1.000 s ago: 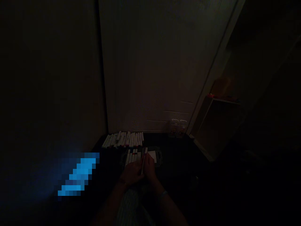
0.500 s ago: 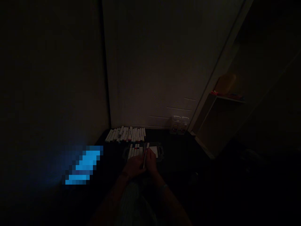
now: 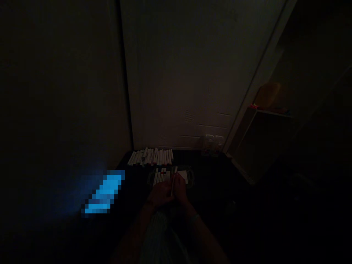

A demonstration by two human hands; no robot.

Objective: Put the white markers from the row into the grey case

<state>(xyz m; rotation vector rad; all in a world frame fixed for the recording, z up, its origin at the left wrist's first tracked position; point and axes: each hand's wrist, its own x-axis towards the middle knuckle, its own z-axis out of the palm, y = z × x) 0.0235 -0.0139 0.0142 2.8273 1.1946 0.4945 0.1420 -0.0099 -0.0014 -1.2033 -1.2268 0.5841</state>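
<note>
In the dim head view, my left hand (image 3: 161, 193) and my right hand (image 3: 180, 187) meet over a clear plastic case (image 3: 190, 176). Between them a white marker (image 3: 173, 183) stands tilted, its top end poking up above the fingers. Both hands are closed on it, though the darkness hides the exact grip. Several white markers (image 3: 160, 176) with coloured bands lie side by side in the left part of the case. A white card or paper (image 3: 183, 176) shows in its right part, partly behind my right hand.
A row of several white markers (image 3: 151, 157) lies at the back left of the dark table (image 3: 211, 183). Two clear plastic cases (image 3: 213, 145) stand against the wall. At the left glows a blue pixelated screen (image 3: 106, 192). A shelf unit (image 3: 261, 143) with an orange object on top stands right.
The whole view has shifted, so things sit slightly farther right and higher in the picture. Both hands stay together on the marker, with little other visible change.
</note>
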